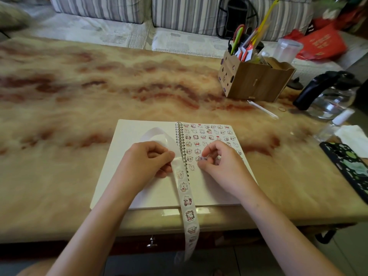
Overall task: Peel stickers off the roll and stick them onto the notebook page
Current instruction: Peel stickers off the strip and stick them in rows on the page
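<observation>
An open spiral notebook (219,188) lies at the table's near edge. Its right page carries rows of small cartoon stickers (209,134). A long sticker strip (188,204) runs from my left hand down over the table edge, and its bare backing curls onto the left page (157,134). My left hand (147,162) pinches the strip beside the spiral binding. My right hand (221,162) rests on the right page, thumb and forefinger pinched on a small sticker (203,158) just above the paper.
A wooden organizer (256,78) with scissors and pens stands at the back right. A glass kettle (330,96), a small bottle (338,120), a tissue (352,138) and a patterned phone case (350,166) crowd the right edge. A sofa lies beyond the table.
</observation>
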{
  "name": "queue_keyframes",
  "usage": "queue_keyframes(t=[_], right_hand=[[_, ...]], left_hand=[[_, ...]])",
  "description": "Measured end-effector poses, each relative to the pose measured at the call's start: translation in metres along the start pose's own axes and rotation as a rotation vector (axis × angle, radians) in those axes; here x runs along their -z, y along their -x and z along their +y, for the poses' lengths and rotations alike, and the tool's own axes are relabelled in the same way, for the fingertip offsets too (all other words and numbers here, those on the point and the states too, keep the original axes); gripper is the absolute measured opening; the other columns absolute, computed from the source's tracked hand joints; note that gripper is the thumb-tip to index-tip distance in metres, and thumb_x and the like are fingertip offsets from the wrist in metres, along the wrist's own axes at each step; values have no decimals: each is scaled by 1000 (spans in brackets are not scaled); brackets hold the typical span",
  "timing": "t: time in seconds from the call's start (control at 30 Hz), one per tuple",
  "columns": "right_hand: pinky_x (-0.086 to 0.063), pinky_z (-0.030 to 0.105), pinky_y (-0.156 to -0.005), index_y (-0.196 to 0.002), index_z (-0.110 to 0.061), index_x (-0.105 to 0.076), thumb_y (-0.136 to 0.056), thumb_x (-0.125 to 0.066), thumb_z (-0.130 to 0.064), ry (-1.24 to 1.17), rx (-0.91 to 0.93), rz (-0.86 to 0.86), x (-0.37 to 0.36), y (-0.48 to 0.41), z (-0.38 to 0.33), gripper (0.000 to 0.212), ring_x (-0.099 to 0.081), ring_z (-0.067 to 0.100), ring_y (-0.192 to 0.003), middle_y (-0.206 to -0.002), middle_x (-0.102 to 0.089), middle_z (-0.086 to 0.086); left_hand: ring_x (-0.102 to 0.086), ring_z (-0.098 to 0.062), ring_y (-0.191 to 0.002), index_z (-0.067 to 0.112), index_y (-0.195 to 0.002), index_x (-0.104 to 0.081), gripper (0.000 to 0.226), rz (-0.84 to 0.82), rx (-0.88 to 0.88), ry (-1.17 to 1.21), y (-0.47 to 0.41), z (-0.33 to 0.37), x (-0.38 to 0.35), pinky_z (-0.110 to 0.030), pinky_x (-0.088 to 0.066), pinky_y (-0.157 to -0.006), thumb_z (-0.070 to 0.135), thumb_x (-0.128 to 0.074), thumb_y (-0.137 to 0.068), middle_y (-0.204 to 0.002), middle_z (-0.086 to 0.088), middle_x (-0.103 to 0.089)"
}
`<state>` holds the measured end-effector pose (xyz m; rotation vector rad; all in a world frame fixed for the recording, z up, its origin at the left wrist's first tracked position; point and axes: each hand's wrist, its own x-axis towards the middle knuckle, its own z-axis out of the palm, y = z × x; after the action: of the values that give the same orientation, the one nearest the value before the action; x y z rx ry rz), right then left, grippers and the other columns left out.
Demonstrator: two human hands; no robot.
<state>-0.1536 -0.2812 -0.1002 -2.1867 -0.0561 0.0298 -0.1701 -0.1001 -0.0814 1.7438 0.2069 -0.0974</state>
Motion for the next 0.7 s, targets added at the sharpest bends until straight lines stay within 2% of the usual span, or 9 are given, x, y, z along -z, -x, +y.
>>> queue_keyframes(t=[0.1,0.23,0.4,0.53,0.63,0.7], right_hand=[[-43,32,-68,-82,-22,-57,-81,-71,-20,-15,-3,10,-1,-2,1,14,-48,10,-59,-65,-52,-5],[-43,32,-65,-85,-23,-56,-72,-79,-41,52,-15,26,-3,-1,-2,32,-50,9,-61,-68,-55,-7],[-45,35,-73,-86,-23,-55,-77,-76,-33,135,6,43,-6,-1,-3,25,-51,10,-67,-68,-53,-10],[-42,31,-68,-85,-23,-56,-83,-70,-26,153,16,38,-3,0,-4,15,-50,7,-64,-67,-54,-9],[-42,31,-67,-85,-22,-57,-84,-68,-30,128,8,40,-2,1,-5,13,-49,7,-63,-70,-56,-8],[-43,31,-66,-85,-22,-56,-80,-72,-37,79,-11,24,-1,1,-6,22,-49,8,-61,-69,-55,-8]], left_hand=[[-62,-8,-48,6,-71,-64,13,-1,3,-2,0,0,0,-21,-55,-53,5,-66,-84,-58,-8,-68],[-63,-8,-48,6,-71,-65,13,6,-2,-9,0,0,-1,-21,-55,-53,6,-67,-84,-56,-5,-67],[-62,-7,-47,4,-74,-65,10,9,-3,-10,0,1,-2,-21,-54,-52,6,-67,-84,-57,-5,-67],[-62,-6,-47,4,-74,-65,10,2,-1,-4,0,0,-1,-20,-54,-52,6,-67,-84,-56,-4,-67],[-62,-7,-48,2,-76,-66,9,3,-4,3,0,-1,-1,-20,-54,-52,6,-67,-84,-59,-7,-67],[-63,-7,-49,1,-77,-66,8,2,-6,5,0,-1,-1,-21,-54,-53,6,-67,-84,-60,-9,-67]])
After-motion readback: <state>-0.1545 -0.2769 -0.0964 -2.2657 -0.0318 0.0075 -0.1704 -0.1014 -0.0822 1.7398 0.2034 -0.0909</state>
